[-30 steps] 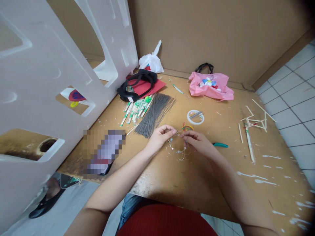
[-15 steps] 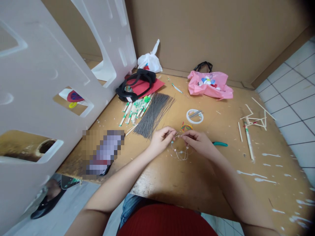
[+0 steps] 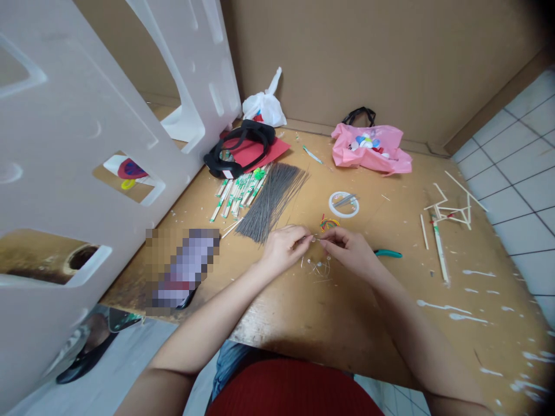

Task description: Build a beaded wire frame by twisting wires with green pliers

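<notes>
Between my two hands is a thin, clear beaded wire loop (image 3: 319,264), its small beads hanging just above the table. My left hand (image 3: 286,247) pinches one part of it between thumb and fingertips. Opposite, my right hand (image 3: 347,245) pinches another part, with the fingertips of both hands a short gap apart. Just beyond my fingers lie several coloured rubber bands (image 3: 329,224). A teal-handled tool (image 3: 388,253) sits to the right of my right hand, partly hidden behind it.
Grey wires (image 3: 271,202) lie in a bundle beside wrapped chopsticks (image 3: 238,193). Behind are a black head strap (image 3: 240,150), a white bag (image 3: 264,108) and a pink bag (image 3: 368,151). A white ring (image 3: 344,204) lies ahead; a stick frame (image 3: 451,211) stands right. A blurred phone (image 3: 186,268) lies left.
My left hand has turned slightly and its fingertips have shifted a little to the right, toward my right hand. The hanging beaded loop has changed shape.
</notes>
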`<state>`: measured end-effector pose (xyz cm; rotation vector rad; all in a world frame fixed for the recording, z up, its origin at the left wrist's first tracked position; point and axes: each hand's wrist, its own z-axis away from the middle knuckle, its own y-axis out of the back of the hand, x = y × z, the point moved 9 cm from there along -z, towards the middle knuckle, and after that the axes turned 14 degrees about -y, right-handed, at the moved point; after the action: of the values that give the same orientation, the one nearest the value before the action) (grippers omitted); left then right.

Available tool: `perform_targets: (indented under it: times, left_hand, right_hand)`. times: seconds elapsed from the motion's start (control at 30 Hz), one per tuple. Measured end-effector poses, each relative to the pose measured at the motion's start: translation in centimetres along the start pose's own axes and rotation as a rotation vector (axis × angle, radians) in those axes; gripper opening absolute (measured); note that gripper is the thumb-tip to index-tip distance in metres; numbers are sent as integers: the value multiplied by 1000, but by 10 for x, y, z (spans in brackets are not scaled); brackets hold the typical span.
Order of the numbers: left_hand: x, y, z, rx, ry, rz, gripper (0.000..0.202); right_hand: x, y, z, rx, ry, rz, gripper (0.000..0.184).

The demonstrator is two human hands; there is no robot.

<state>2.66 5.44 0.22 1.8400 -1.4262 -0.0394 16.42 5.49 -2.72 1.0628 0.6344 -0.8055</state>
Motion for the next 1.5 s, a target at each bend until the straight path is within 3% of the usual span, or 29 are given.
perform_targets:
  times: [0.1, 0.37, 0.6, 0.77, 0.87, 1.1, 1.5]
  left_hand:
    - [-1, -1, 1, -24, 0, 19, 16]
    - [-4, -6, 2, -52, 62, 110, 18]
    - [-18, -1, 4, 154, 358, 469, 22]
    - [-25, -36, 19, 178, 659, 1010, 34]
    - [-29, -48, 28, 233, 783, 1151, 34]
    - [-25, -51, 27, 298, 794, 1299, 33]
    - [-12, -47, 19, 230, 739, 1366, 36]
  right_hand:
    - [1, 0, 0, 2, 6, 13, 33]
    - [-7, 1, 4, -31, 38, 65, 28]
    - [-5, -2, 3, -112, -6, -44, 27]
    - [-5, -11, 1, -200, -26, -126, 27]
    - [-3, -16, -1, -233, -62, -184, 28]
    - [-3, -24, 1, -305, -86, -264, 32]
    - [-9, -17, 8, -236, -40, -177, 28]
